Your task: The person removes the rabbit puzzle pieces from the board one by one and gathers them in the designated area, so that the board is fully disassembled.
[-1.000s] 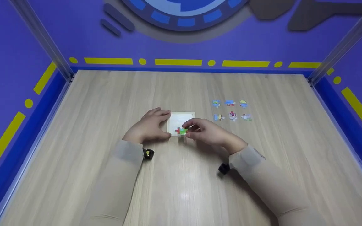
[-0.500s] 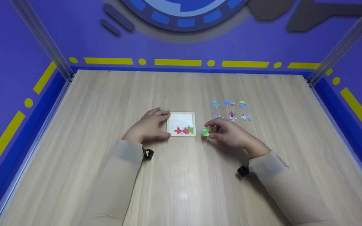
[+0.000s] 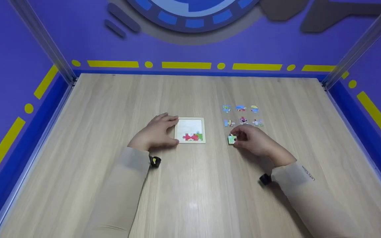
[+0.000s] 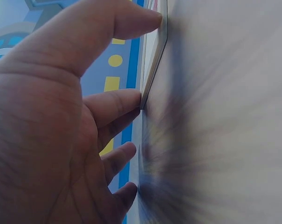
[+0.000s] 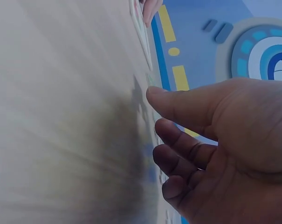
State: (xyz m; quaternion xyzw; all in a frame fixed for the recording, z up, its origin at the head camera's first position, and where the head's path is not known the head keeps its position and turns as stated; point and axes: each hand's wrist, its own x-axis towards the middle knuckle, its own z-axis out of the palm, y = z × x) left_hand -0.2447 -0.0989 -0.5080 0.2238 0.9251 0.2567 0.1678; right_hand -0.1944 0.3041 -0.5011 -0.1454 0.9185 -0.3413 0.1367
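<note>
A square light-wood puzzle tray point(image 3: 204, 129) lies flat mid-table, with red puzzle pieces point(image 3: 190, 137) and a green piece point(image 3: 200, 136) along its near edge. My left hand point(image 3: 156, 132) rests at its left side, fingers spread; in the left wrist view, thumb and forefinger of the left hand point(image 4: 52, 121) touch the tray's rim point(image 4: 154, 63). To the right of the tray, my right hand point(image 3: 256, 140) pinches a mostly green puzzle piece point(image 3: 232, 139) between thumb and fingertips, low at the table. The right wrist view shows the right hand point(image 5: 220, 135) with the piece largely hidden.
Beyond the right hand lie loose puzzle pieces in two rows, among them a blue-green one point(image 3: 226, 108), a blue-and-red one point(image 3: 241, 108) and one with a face point(image 3: 243, 120). Blue-purple panels point(image 3: 190, 53) enclose the wooden table point(image 3: 127, 96) at back and sides.
The right hand has moved right, from over the tray to beside it, carrying the green piece. This uncovers the pieces in the tray. The left hand has stayed at the tray's edge.
</note>
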